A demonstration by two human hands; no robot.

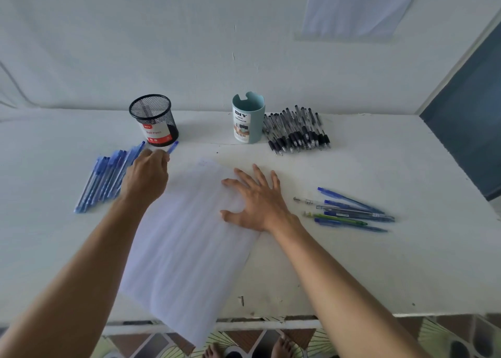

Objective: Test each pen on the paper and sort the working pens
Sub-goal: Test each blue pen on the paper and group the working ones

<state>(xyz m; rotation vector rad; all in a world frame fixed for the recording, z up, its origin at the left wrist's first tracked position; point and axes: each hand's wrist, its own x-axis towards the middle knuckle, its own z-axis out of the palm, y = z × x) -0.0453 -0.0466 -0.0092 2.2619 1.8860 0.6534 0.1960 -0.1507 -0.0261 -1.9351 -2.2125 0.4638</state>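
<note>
**Left hand holds a blue pen, right hand flat on the paper**

Head view: the paper is a white, faintly lined sheet lying askew on the table, its near corner hanging over the edge at 6 o'clock. The right hand rests on it, fingers straight and spread. At 10 o'clock from the sheet, the left hand curls round a blue pen. Blue capped pens lie at 9, a black mesh cup stands at 11, a teal holder at 12, black pens at 1, and mixed pens at 3. The left fingertips are hidden and blurred, and faint marks at the sheet's top are unreadable.
</note>
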